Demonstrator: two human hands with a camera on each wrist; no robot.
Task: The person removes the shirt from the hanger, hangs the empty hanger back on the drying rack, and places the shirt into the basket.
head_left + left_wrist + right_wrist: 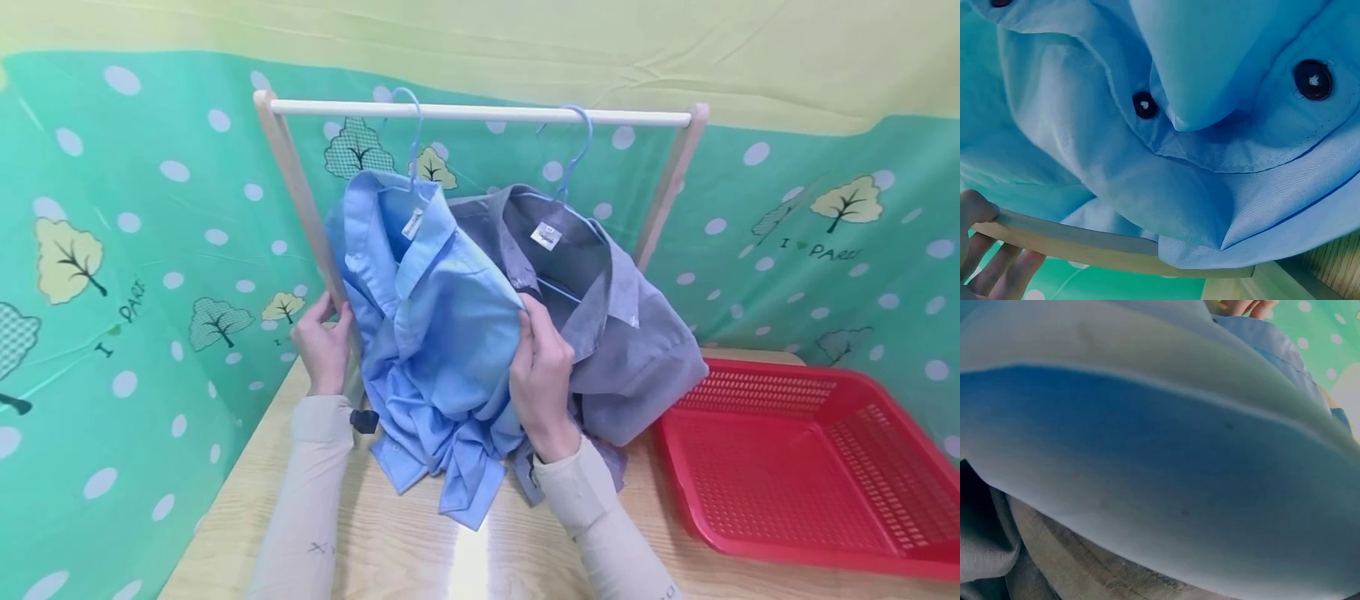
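Observation:
A light blue shirt (pixel 465 333) hangs on a blue hanger (pixel 417 133) at the rack's left side. My left hand (pixel 324 346) grips the left wooden post of the clothes rack (pixel 296 183), beside the shirt. In the left wrist view, the thumb lies over that wooden post (pixel 1085 244) and the fingers come round beneath it. With thumb and fingers, my right hand (pixel 543 375) pinches the blue shirt at its right shoulder edge. Blue cloth fills most of the right wrist view and hides that hand. A grey shirt (pixel 637 342) hangs just behind, on a second hanger (pixel 581 150).
A red plastic basket (pixel 690 492) stands on the wooden table (pixel 405 550) to the right. The rack's white rail (pixel 480 111) spans both posts. Behind it hangs a green patterned cloth (pixel 172 225). Shirt cuffs (pixel 476 496) droop onto the tabletop.

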